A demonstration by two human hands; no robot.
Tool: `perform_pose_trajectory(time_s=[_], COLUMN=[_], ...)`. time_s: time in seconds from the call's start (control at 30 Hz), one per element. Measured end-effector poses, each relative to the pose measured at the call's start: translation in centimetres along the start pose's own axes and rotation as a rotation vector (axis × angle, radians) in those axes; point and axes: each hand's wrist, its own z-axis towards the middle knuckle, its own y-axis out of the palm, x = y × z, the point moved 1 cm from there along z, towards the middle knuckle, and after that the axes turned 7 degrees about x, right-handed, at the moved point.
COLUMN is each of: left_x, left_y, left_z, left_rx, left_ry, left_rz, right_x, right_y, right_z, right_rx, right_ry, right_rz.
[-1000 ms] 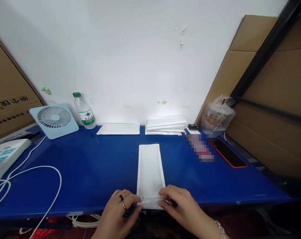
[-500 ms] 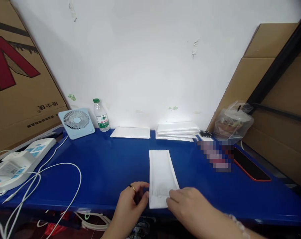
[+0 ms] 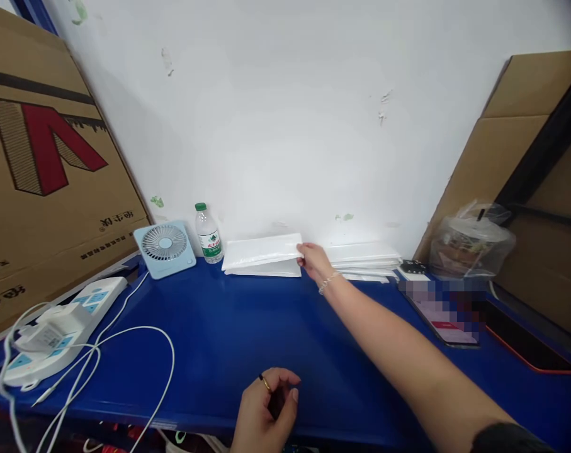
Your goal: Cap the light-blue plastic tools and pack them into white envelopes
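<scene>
White wall (image 3: pixel 289 126), blue table (image 3: pixel 219 327)

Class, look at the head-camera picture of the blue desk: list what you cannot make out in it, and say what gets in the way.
- What the left hand holds: its curled fingers hide a small dark thing.
- The item beside the phone: blurred out.
- The water bottle label: too small to read.
- How many envelopes lie under the white envelope that the right hand grips: stack edges too thin.
- The cup in the plastic bag: the crinkled bag veils it.

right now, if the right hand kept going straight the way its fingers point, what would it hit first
The right hand points left along the back wall, holding a white envelope above another one. Past those, the water bottle probably comes first, though depth is unclear.
</scene>
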Motion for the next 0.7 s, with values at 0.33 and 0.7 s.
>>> perform_pose_trajectory(time_s=[0.33,0.7], left_x=[-0.5,0.3], left_y=[0.2,0.1], left_z=[0.2,1.5], left_rx=[0.001,-0.169], left_ry=[0.103,-0.211], left_rz=[0.061,-0.241], right_x=[2.8,-2.9], right_y=[-1.5,-16.3], right_z=[0.4,2.9], right_rx=[-0.032,-0.035], right_ry=[-0.180,-0.510], right_rz=[-0.505,-1.765])
